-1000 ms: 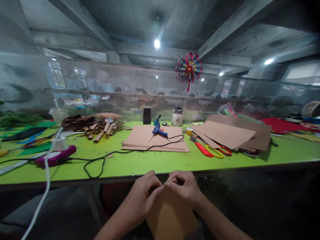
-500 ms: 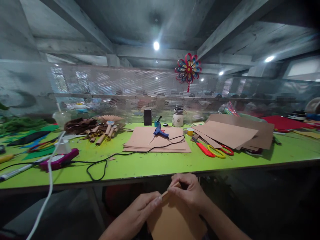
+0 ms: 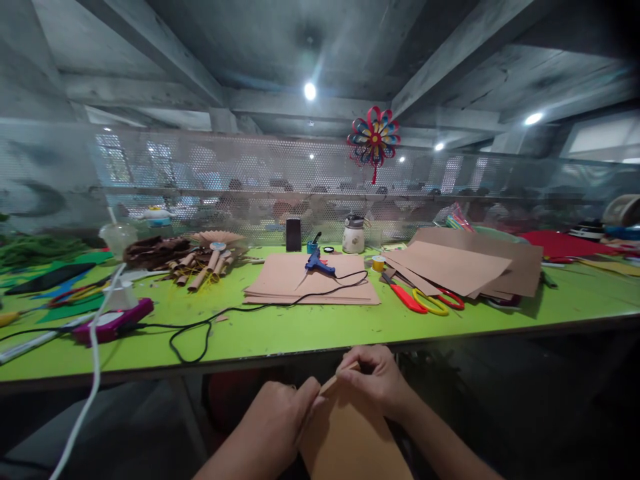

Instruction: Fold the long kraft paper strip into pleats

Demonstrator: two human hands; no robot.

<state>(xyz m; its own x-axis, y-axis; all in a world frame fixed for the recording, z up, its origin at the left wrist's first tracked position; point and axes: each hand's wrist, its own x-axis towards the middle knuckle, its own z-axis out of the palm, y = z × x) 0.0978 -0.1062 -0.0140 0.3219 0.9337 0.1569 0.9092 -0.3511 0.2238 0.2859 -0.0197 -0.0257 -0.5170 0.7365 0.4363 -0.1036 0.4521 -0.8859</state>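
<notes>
A sheet of brown kraft paper (image 3: 353, 440) hangs below the front edge of the table, its top edge folded or rolled into a narrow strip. My left hand (image 3: 283, 417) is closed on the left end of that strip, thumb on top and the other fingers mostly hidden. My right hand (image 3: 375, 377) pinches the strip further right between thumb and fingers. Past the table edge, a blue glue gun (image 3: 319, 262) rests on a stack of brown paper sheets (image 3: 270, 283). Its black cord trails left across the green table.
Scissors with red and yellow handles (image 3: 430, 303) lie right of the stack, beside more kraft sheets (image 3: 460, 267). A purple power strip (image 3: 113, 323) with a white cable sits at left. Rolled paper tubes (image 3: 205, 270), a phone (image 3: 293, 235) and a bottle (image 3: 354, 235) stand farther back.
My left hand has turned and curled more around the strip's left end, its knuckles now higher. My right hand keeps its pinch almost in place. The view has shifted slightly.
</notes>
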